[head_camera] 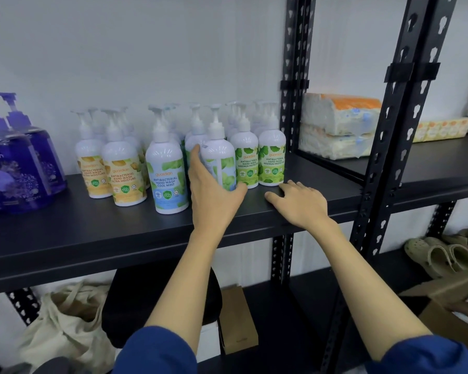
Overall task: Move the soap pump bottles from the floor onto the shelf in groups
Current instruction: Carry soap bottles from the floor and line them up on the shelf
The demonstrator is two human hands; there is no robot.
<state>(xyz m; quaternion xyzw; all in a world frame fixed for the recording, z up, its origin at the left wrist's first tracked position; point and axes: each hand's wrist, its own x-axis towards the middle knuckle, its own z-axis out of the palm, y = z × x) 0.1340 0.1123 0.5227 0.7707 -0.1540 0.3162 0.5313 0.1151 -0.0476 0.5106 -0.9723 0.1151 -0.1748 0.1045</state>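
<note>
Left hand (214,194) fingers clamped round turned bottle (219,163) near shelf (92,233) front edge; right hand (300,203) fingers loosely apart, resting on shelf front edge.

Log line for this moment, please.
left hand: holds mint bottle on shelf | right hand: rests on shelf edge | bottles grouped by label

Tissue packs (338,125) stacked on the next rack, beige clogs (441,255) below, canvas tote (65,319) and paper bag (238,319) underneath.
</note>
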